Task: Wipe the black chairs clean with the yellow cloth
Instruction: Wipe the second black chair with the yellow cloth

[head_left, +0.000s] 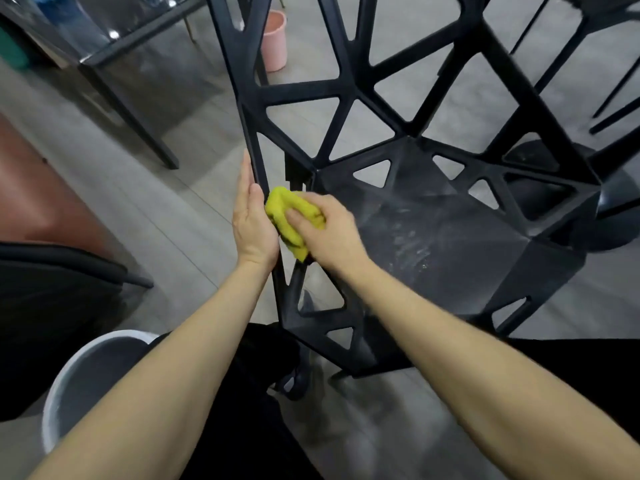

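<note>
Right hand (330, 230) bunches the yellow cloth (292, 220) tight against the black chair (450, 230) frame. Left hand (252, 223), fingers closed around the edge bar, steadies it.

Cloth (294, 220) between both hands, on chair's (433, 230) left edge.

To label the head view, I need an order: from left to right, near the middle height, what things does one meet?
left hand → yellow cloth → right hand → seat of the black chair
</note>
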